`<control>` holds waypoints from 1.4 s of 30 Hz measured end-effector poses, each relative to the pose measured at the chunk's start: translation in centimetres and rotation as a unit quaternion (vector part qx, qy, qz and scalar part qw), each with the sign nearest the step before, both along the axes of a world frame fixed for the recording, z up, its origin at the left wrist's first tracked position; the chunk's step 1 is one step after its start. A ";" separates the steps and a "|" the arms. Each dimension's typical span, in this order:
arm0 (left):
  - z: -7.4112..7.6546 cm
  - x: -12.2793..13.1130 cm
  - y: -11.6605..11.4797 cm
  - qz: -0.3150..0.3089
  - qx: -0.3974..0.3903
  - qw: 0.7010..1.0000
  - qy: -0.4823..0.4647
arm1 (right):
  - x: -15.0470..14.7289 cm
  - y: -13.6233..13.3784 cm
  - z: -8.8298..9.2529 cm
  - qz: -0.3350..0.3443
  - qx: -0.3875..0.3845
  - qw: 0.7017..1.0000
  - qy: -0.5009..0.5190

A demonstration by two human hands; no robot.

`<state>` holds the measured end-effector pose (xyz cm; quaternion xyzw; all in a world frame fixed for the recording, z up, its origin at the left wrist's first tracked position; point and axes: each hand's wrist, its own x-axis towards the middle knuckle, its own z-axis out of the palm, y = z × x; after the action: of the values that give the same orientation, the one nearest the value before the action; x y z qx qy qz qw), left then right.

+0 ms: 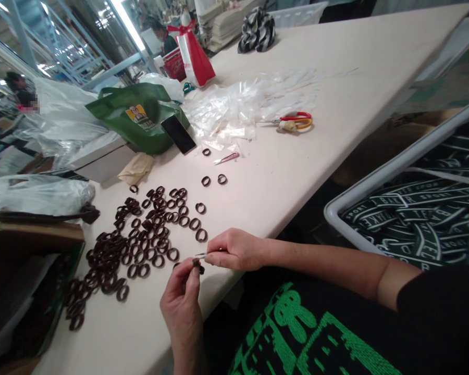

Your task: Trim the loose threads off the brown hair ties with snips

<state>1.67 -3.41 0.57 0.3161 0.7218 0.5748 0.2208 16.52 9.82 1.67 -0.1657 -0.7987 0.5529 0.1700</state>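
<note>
Over a pale flat table (266, 177), the left hand (184, 302) pinched a small dark-brown band (196, 263), which the slim metal-tipped tool (200, 255) gripped by the right hand (234, 251) could, by slipping, have nicked.

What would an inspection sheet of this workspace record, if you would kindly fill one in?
Surface: pale table, partly covered.
Job's things: many dark brown loops, heaped and scattered.
Clutter: green bag, phone, scissors with red and yellow handles, clear plastic packaging.
Hands: left hand pinches a small dark piece; right hand holds a slim pointed tool close by it.
Cables: nothing seen.
Surroundings: white-rimmed bin of lettered straps at right, open box at left.
</note>
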 end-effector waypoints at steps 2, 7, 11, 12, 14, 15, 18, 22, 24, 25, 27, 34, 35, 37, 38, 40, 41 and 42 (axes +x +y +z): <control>0.2 0.2 0.0 -0.023 0.002 0.999 0.046 | -0.1 -0.1 -0.1 0.000 0.015 1.000 -0.004; 0.0 0.2 0.0 -0.042 0.013 0.995 0.093 | -0.3 -0.1 -0.2 0.004 0.031 0.999 -0.011; -0.6 -0.3 -0.1 -0.059 0.022 0.988 0.139 | -0.3 -0.1 -0.2 -0.013 0.071 0.997 -0.025; -0.7 -0.4 -0.1 -0.064 0.023 0.987 0.148 | -0.4 -0.1 -0.2 -0.021 0.087 0.996 -0.030; -0.9 -0.6 -0.2 -0.071 0.021 0.984 0.161 | -0.4 -0.2 -0.3 -0.031 0.114 0.992 -0.037; -0.9 -0.6 -0.2 -0.073 0.019 0.984 0.164 | -0.4 -0.1 -0.4 -0.032 0.123 0.991 -0.038; -1.0 -0.6 -0.3 -0.075 0.017 0.982 0.170 | -0.3 -0.1 -0.5 -0.025 0.123 0.991 -0.035; -1.0 -0.6 -0.3 -0.084 0.018 0.979 0.187 | -0.3 0.1 -0.6 -0.019 0.105 0.994 -0.038; -0.9 -0.5 -0.2 -0.087 0.018 0.977 0.195 | -0.2 0.1 -0.7 -0.020 0.107 0.993 -0.040; -0.9 -0.5 -0.2 -0.087 0.018 0.976 0.197 | -0.2 0.1 -0.7 -0.020 0.111 0.993 -0.040; -0.9 -0.5 -0.2 -0.086 0.017 0.976 0.199 | -0.1 0.1 -0.8 -0.020 0.118 0.992 -0.038; -0.9 -0.4 -0.3 -0.094 0.015 0.966 0.242 | 0.1 -0.1 -0.7 -0.056 0.197 0.978 -0.034; -0.9 -0.4 -0.3 -0.096 0.015 0.964 0.247 | 0.1 -0.1 -0.7 -0.057 0.202 0.977 -0.033; -0.9 -0.4 -0.2 -0.097 0.014 0.963 0.252 | 0.1 -0.1 -0.7 -0.055 0.211 0.976 -0.028; -0.9 -0.4 -0.2 -0.096 0.012 0.963 0.253 | 0.1 0.0 -0.7 -0.052 0.215 0.975 -0.025; -0.8 -0.3 -0.1 -0.094 0.007 0.964 0.250 | 0.1 0.2 -0.8 -0.049 0.224 0.973 -0.022; -0.8 -0.3 -0.1 -0.091 0.004 0.966 0.242 | 0.1 0.2 -0.9 -0.048 0.228 0.972 -0.022; -0.8 -0.2 0.0 -0.086 0.001 0.971 0.223 | 0.1 0.3 -1.0 -0.051 0.232 0.971 -0.023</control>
<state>1.49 -3.45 -0.20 0.4971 0.7222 0.4699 0.1023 16.62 10.13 0.69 -0.1748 -0.8996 0.3386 0.2134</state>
